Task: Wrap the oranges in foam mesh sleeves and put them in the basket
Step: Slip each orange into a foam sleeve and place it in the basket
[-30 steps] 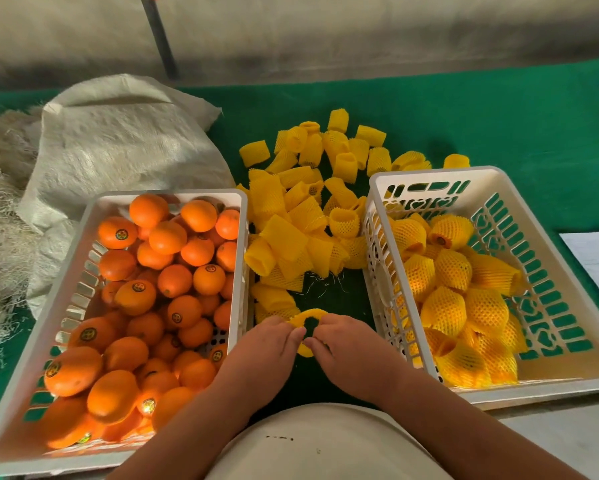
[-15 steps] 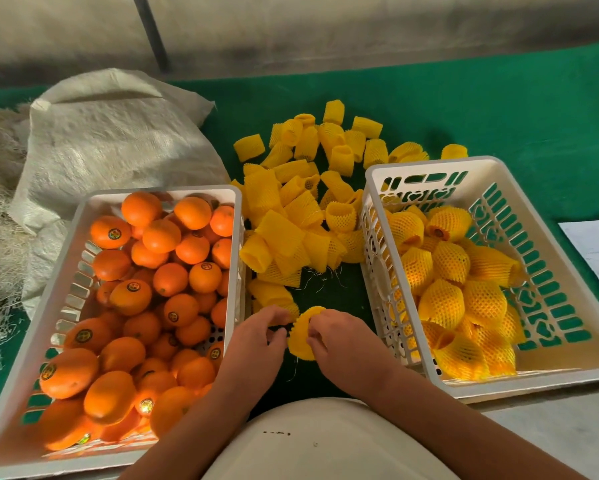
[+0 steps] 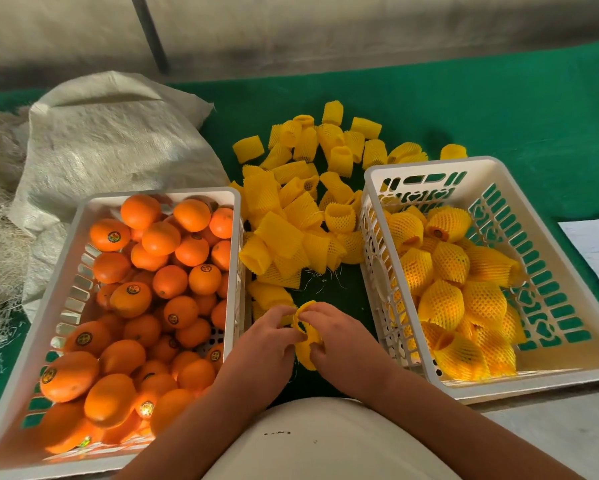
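A: Our fingers (image 3: 293,311) on both hands pinch one foam sleeve (image 3: 306,336), now pulled from flat ring into an open tube.

B: So no orange yet; oranges (image 3: 159,271) wait left, basket (image 3: 429,379) right.

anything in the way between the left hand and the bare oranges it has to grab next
Nothing visible blocks it. The left hand pinches the foam sleeve together with the right hand, right beside the left basket. Only that basket's low wall lies between, and the bare oranges sit open from above.
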Demonstrator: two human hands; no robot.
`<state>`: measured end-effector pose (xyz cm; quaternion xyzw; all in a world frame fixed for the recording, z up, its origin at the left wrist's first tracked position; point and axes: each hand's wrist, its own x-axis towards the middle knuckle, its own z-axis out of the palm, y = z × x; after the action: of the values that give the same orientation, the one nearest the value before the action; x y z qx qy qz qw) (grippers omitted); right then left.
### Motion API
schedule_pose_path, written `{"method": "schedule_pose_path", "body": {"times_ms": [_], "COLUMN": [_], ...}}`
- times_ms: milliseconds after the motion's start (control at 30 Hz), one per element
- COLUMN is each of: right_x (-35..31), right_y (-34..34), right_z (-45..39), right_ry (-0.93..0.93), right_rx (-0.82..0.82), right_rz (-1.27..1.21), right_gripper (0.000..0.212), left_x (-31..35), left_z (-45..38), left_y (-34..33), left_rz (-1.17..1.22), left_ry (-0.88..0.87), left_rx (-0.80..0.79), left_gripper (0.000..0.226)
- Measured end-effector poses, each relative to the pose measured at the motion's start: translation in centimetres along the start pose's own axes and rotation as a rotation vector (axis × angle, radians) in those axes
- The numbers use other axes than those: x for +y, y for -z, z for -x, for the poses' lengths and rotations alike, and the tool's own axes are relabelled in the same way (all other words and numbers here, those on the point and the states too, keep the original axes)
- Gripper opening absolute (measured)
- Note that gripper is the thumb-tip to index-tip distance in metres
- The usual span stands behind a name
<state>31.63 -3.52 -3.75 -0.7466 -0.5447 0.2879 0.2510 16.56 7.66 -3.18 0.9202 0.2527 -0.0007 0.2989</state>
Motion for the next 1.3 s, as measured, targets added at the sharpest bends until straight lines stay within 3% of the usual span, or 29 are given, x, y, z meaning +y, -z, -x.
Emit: {"method": "schedule_pose_path", "body": {"times_ms": [233, 467, 633, 733, 833, 900, 1033, 1167, 1300], "right_x": [1.2, 0.6, -0.1, 0.0, 0.1, 0.1, 0.0, 0.1, 0.1], "right_y": [-0.5, -0.2, -0.3, -0.1, 0.0, -0.2, -0.6, -0.8, -0.8], "right_z": [0.6, 0.2, 0.2, 0.3, 0.2, 0.1, 0.0, -0.1, 0.1], "right_ry": [-0.036, -0.015, 0.023, 0.025, 0.017, 0.018, 0.030, 0.031, 0.028], "right_rx": [0.002, 0.031, -0.033, -0.027, -0.013, -0.021, -0.032, -0.036, -0.038], "right_rz": [0.031, 0.059, 0.135, 0.163, 0.180, 0.178, 0.179, 0.187, 0.177], "right_gripper": [0.066, 0.054, 0.063, 0.058, 0.057, 0.056, 0.055, 0.054, 0.054], "left_x": [-0.9, 0.0, -0.1, -1.9, -5.8, -9.0, -13.1, -13.1, -12.7], "left_z": [0.4, 1.1, 1.5, 2.8, 4.6, 5.7, 7.8, 8.1, 8.2], "left_y": [0.2, 0.5, 1.7, 3.4, 5.3, 6.0, 5.5, 5.2, 5.3], "left_rz": [0.011, 0.106, 0.208, 0.211, 0.147, 0.076, -0.061, -0.136, -0.251], "left_ry": [0.208, 0.227, 0.177, 0.191, 0.311, 0.426, 0.534, 0.478, 0.425], "left_rx": [0.108, 0.138, 0.196, 0.301, 0.415, 0.309, -0.197, -0.309, -0.474], "left_gripper": [0.034, 0.026, 0.018, 0.014, 0.015, 0.024, 0.040, 0.038, 0.073]}}
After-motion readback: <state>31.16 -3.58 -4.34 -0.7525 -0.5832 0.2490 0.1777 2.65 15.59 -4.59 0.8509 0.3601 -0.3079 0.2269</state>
